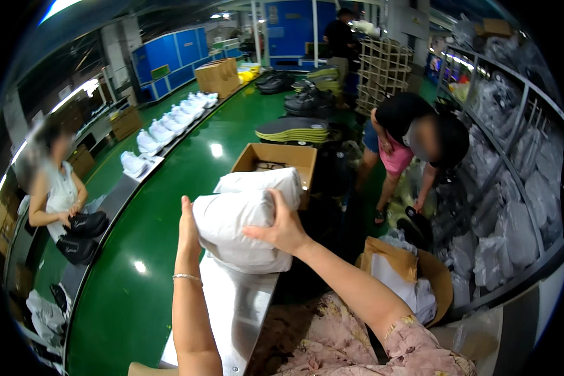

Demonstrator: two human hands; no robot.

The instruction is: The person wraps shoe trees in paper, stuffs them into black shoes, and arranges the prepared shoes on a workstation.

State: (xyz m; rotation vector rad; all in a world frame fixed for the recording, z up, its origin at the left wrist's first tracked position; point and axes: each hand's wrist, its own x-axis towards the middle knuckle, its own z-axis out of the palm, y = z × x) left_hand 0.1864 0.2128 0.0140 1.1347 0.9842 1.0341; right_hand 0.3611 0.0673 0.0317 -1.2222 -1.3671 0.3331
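A bundle wrapped in white paper [235, 222] is held between my two hands above the metal bench [232, 307]. My left hand [190, 225] presses flat along its left side. On the right side, my right hand [281, 222] grips it, with the thumb across the near face and the fingers over the top. Another white-wrapped part [257, 180] shows just behind it; whether the two are one piece I cannot tell. Beyond them stands an open cardboard box [304, 160] with something dark inside. What the paper covers is hidden.
White shoes [163, 131] line the conveyor on the left, where a person [59, 188] handles black shoes [84, 229]. Another person [398, 131] bends down at the right, beside a rack [504, 144] of plastic-wrapped items. Stacked insoles [292, 130] lie past the box. A paper-filled carton [442, 282] stands at my right.
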